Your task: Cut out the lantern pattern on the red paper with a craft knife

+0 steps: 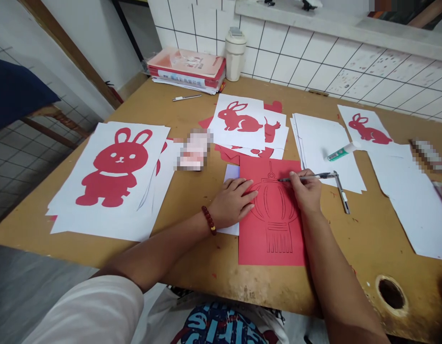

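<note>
A red sheet of paper (249,251) lies in front of me with a lantern outline in dark lines: a hanging loop, a ribbed body and a tassel. My left hand (231,203) rests flat on its left edge, fingers spread, a beaded bracelet on the wrist. A slim dark pen (314,177) is pinched in my right hand (307,191), its tip at the lantern's top bar. Beside that hand, a narrow silver and black cutter (342,193) lies on the table. Part of a pale lilac sheet (232,228) shows under my left hand.
White sheets with red paper rabbits lie left (113,165), at the back (238,119) and far right (367,129). A glue stick (341,152) lies on white paper. Behind are stacked paper packs (187,69), a white cup (236,55) and another cutter (187,98). A round hole (392,294) opens at front right.
</note>
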Motion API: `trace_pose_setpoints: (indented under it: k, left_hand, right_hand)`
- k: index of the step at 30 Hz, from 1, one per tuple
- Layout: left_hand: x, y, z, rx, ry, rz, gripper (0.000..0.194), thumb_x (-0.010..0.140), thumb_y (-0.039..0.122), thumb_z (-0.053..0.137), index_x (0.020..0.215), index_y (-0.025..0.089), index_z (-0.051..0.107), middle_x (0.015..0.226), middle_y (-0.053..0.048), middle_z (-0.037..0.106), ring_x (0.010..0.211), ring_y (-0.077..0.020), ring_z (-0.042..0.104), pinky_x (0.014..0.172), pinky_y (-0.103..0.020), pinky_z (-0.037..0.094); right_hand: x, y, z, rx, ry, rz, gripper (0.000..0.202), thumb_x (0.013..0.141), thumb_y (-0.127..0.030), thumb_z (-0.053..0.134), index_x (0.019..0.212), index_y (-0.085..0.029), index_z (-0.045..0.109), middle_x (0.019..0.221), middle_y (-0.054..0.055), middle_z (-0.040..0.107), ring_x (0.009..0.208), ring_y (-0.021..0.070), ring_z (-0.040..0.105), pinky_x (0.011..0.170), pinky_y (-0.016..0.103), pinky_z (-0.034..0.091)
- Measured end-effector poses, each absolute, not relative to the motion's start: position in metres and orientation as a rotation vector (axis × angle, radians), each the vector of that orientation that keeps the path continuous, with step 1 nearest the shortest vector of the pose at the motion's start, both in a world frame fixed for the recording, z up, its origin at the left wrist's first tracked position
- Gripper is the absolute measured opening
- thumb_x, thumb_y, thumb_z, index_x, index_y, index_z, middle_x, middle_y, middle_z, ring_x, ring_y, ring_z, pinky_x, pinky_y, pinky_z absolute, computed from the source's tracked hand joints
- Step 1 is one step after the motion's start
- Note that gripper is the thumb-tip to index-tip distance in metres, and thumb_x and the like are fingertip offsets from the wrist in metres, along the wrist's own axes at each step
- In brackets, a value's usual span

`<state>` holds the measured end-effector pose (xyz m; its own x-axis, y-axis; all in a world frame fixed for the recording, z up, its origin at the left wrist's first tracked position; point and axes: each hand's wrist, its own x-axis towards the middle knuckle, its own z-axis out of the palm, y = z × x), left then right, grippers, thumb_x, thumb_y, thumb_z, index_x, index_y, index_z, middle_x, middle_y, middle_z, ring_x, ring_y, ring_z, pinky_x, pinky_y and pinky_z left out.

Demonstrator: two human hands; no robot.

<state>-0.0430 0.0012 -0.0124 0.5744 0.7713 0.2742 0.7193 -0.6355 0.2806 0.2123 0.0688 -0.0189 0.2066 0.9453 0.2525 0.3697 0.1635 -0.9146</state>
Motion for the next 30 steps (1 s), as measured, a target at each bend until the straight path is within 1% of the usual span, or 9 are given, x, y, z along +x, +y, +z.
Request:
trace_pose_setpoints:
  k: [11, 16, 26, 30]
  left_hand:
    - [-0.0429, 0.0013, -0.0138, 2.660, 1.279, 0.556, 0.037, 0.102, 0.034, 0.047, 0.130, 0.020, 0.066, 0.148, -0.013, 0.052, 0.134, -0.0321, 0.044, 0.113, -0.052, 0.034]
    - [-0.0429, 0.0011, -0.0137, 2.647, 1.280, 0.555, 0.037, 0.102, 0.034, 0.048, 0.131, 0.020, 0.066, 0.148, -0.013, 0.053, 0.135, -0.0322, 0.044, 0.114, -0.052, 0.034]
    - [-0.0425, 0.0011, -0.0128, 2.641, 1.278, 0.562, 0.037, 0.101, 0.034, 0.048, 0.131, 0.020, 0.066, 0.148, -0.013, 0.053, 0.135, -0.0322, 0.044, 0.113, -0.052, 0.035]
    - [-0.0426, 0.0008, -0.0125, 2.659, 1.282, 0.546, 0.038, 0.102, 0.034, 0.046, 0.130, 0.019, 0.066, 0.148, -0.013, 0.053, 0.134, -0.0329, 0.045, 0.113, -0.052, 0.035]
  right_hand:
    - [0.2084, 0.0682, -0.0168, -1.380, -1.384, 0.673, 0.031, 0.081, -0.042, 0.072, 0.065, -0.022, 0.056, 0.060, -0.001, 0.057, 0.056, 0.0145, 0.053, 0.055, 0.029, 0.040]
    - [0.2056, 0.0667, -0.0129, -1.380, -1.422, 0.640, 0.031, 0.079, -0.041, 0.075, 0.064, -0.021, 0.057, 0.061, -0.002, 0.054, 0.057, 0.0131, 0.050, 0.058, 0.029, 0.039]
    - [0.2040, 0.0665, -0.0120, -1.369, -1.453, 0.674, 0.036, 0.077, -0.049, 0.075, 0.064, -0.022, 0.056, 0.059, -0.002, 0.053, 0.056, 0.0137, 0.047, 0.056, 0.030, 0.037]
    - [0.2024, 0.0659, -0.0103, -1.355, -1.447, 0.681, 0.034, 0.075, -0.048, 0.076, 0.064, -0.022, 0.057, 0.059, -0.002, 0.053, 0.056, 0.0136, 0.048, 0.055, 0.029, 0.038]
